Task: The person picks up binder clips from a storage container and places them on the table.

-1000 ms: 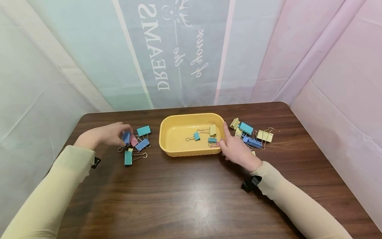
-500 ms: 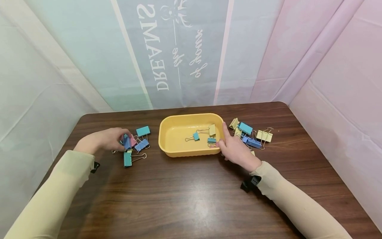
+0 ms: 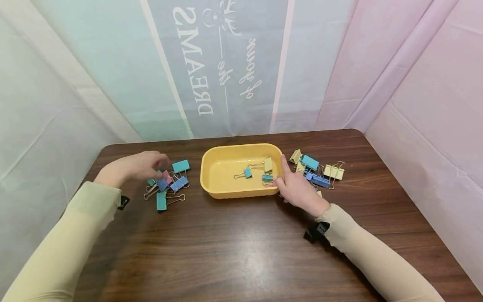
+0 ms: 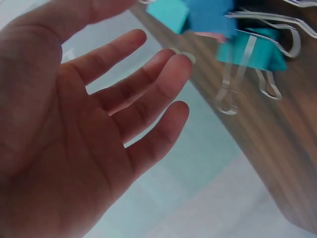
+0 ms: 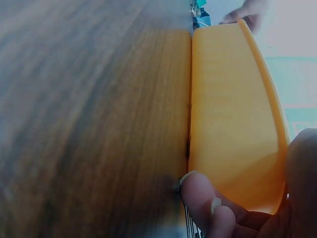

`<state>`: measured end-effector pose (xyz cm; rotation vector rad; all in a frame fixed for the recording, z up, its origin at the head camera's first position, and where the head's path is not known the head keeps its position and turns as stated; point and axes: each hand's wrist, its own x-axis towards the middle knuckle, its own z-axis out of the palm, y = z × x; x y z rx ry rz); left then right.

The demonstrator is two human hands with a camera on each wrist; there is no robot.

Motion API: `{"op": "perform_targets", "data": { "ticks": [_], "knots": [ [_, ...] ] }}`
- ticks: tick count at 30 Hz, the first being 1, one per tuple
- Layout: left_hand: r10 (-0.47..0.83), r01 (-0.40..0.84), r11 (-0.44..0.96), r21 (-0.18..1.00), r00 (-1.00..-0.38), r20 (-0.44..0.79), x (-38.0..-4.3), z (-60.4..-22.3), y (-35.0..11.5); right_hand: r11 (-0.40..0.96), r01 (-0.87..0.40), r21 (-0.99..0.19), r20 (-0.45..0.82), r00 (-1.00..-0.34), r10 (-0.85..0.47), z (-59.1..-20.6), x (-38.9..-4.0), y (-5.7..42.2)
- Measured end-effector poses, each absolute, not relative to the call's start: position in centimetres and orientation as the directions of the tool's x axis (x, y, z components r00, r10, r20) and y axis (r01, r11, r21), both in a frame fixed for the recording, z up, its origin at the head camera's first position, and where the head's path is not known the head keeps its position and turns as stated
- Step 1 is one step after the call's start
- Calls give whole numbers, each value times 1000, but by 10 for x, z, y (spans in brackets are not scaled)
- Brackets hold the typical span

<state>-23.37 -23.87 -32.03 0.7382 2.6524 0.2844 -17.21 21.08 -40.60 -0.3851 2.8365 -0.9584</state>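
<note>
My left hand (image 3: 136, 166) hovers over the left pile of binder clips, fingers loosely bent; its palm (image 4: 84, 144) looks bare in the left wrist view. Beneath lie a blue binder clip (image 3: 163, 184), a pink binder clip (image 3: 166, 176) and several teal and blue ones, including a teal binder clip (image 3: 161, 201) at the front. My right hand (image 3: 299, 192) grips the right end of a yellow plastic tub (image 3: 241, 193), thumb over the rim and fingers against the outer wall (image 5: 237, 109). Inside the tub rest a yellow binder clip (image 3: 268, 165) and two teal ones (image 3: 247, 173); pink shows by the thumb.
Right of the tub lies another pile, with a teal binder clip (image 3: 310, 162), a blue binder clip (image 3: 318, 180) and a pale yellow binder clip (image 3: 334, 172). A dark wooden table (image 3: 226, 243) bears everything. Fabric curtains (image 3: 241, 117) hang along its back and sides.
My left hand, earlier with its fingers at the blue binder clip, has risen off it, and the clip lies in the pile. The right hand and tub stay in place.
</note>
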Motion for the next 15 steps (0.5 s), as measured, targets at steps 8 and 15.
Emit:
{"op": "perform_targets", "data": {
  "ticks": [8,15],
  "knots": [
    [553,453,819,353,-788,-271,-236,-302,-198,759,-203,-618,-29,-960,-280,-407,-172,211],
    [687,631,716,298,-713,-139,-252,-299,-147,762,-196,-617,-35,-961,-275,-408,-172,212]
  ]
}}
